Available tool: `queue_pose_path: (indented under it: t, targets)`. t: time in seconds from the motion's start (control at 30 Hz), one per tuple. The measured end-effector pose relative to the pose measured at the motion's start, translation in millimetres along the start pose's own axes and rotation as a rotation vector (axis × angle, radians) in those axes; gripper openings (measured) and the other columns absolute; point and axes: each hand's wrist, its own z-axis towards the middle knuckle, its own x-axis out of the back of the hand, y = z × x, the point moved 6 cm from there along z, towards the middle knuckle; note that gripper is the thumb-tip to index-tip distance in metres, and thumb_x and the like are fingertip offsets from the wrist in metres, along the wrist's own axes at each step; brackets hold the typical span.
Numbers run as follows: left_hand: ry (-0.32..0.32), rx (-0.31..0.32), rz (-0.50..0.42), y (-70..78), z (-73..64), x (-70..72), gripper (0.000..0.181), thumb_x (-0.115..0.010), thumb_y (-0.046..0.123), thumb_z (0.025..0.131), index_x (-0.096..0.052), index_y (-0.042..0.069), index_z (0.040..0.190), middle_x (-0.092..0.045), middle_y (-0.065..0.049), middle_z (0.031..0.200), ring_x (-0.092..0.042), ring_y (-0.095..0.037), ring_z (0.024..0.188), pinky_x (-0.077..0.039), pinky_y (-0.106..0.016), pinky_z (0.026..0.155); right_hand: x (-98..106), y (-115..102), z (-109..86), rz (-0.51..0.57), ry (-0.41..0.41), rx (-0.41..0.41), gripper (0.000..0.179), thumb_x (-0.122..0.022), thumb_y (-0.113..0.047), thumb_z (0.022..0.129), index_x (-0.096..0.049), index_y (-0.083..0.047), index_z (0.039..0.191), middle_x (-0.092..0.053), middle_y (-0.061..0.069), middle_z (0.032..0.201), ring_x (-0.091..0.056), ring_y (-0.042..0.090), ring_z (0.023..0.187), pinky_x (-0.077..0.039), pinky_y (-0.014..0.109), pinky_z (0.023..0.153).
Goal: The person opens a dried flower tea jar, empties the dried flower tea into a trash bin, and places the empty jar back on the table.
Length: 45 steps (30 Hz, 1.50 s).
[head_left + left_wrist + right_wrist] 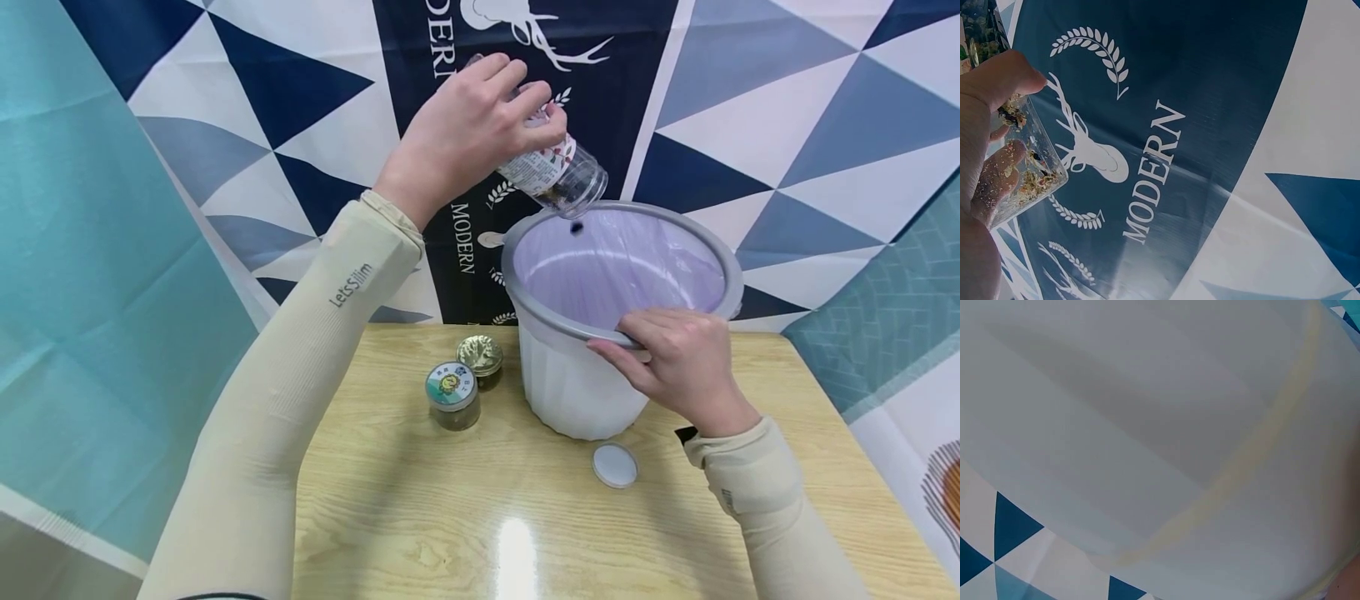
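Note:
My left hand grips a clear jar with a printed label, tilted mouth-down over the far left rim of a trash bin. A dark clump shows just below the jar's mouth. In the left wrist view, dried, crumbly bits cling inside the jar near its base, beside the left hand. The white bin has a grey rim and a pale purple liner bag. At its near right rim, my right hand holds on, tipping the bin slightly. The bin's wall fills most of the right wrist view.
Left of the bin, a jar with a green-and-white lid stands on the wooden table in front of a gold-lidded jar. A round white lid lies near the bin's base. Patterned cloth hangs behind.

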Motion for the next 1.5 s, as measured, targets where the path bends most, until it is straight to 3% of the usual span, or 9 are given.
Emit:
queue_pose_path:
  t: [0.57, 0.8, 1.37, 1.5]
  targets:
    - [-0.030, 0.015, -0.015, 0.3, -1.6, -3.3, 0.047, -0.055, 0.001, 0.103, -0.049, 0.019, 0.146, -0.060, -0.013, 0.144, -0.056, -0.034, 0.135, -0.043, -0.042, 0.119, -0.6, 0.6, 1.5, -0.003, 0.002, 0.002, 0.057, -0.050, -0.056, 0.104, -0.043, -0.021, 0.059, -0.033, -0.011, 0.051, -0.033, 0.004, 0.042, -0.018, 0.023, 0.040]
    - [0.011, 0.001, 0.012, 1.0, -0.6, -1.2, 0.046, -0.042, -0.006, 0.105, -0.051, 0.018, 0.143, -0.063, -0.012, 0.138, -0.060, -0.033, 0.130, -0.045, -0.040, 0.117, -0.4, -0.5, 1.9, 0.000, 0.013, 0.007, 0.059, -0.049, -0.056, 0.105, -0.042, -0.021, 0.058, -0.031, -0.011, 0.051, -0.031, 0.003, 0.042, -0.016, 0.022, 0.040]
    - [0.045, -0.098, 0.095, 8.9, 9.1, 4.7, 0.053, -0.035, -0.015, 0.101, -0.052, 0.016, 0.140, -0.064, -0.012, 0.137, -0.061, -0.029, 0.125, -0.048, -0.038, 0.114, 0.2, 1.0, -1.7, -0.006, -0.010, -0.003, 0.057, -0.051, -0.055, 0.104, -0.041, -0.022, 0.059, -0.031, -0.012, 0.051, -0.032, 0.003, 0.042, -0.017, 0.022, 0.040]
    - [0.041, -0.122, 0.105, 10.3, 10.6, 6.5, 0.053, -0.039, -0.015, 0.100, -0.052, 0.018, 0.140, -0.063, -0.012, 0.138, -0.060, -0.029, 0.126, -0.046, -0.038, 0.115, -0.6, 0.0, -1.0, 0.000, 0.004, 0.000, 0.057, -0.051, -0.056, 0.104, -0.042, -0.022, 0.059, -0.031, -0.012, 0.051, -0.032, 0.003, 0.042, -0.017, 0.022, 0.040]
